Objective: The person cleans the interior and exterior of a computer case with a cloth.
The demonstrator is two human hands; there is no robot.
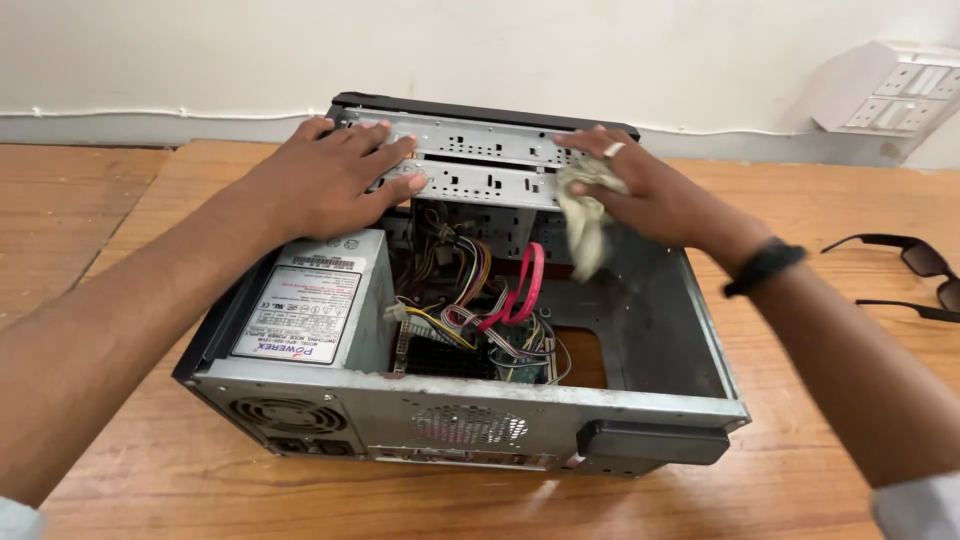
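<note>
An opened desktop computer case (640, 400) lies on its side on a wooden table. My left hand (325, 180) rests flat on the metal drive bay bracket (480, 160) at the far end, holding nothing. My right hand (650, 195) presses a crumpled pale cloth (585, 215) against the right end of that bracket, with the cloth hanging down into the case. Inside sit a grey power supply (310, 310) with a white label, a bundle of coloured wires (470, 300) and a red flat cable (520, 290). A ring and a black wristband are on my right hand and wrist.
Black sunglasses (915, 270) lie on the wooden table (120, 200) to the right of the case. A white wall socket panel (895, 90) is mounted at the upper right. A pale wall runs behind the table's far edge.
</note>
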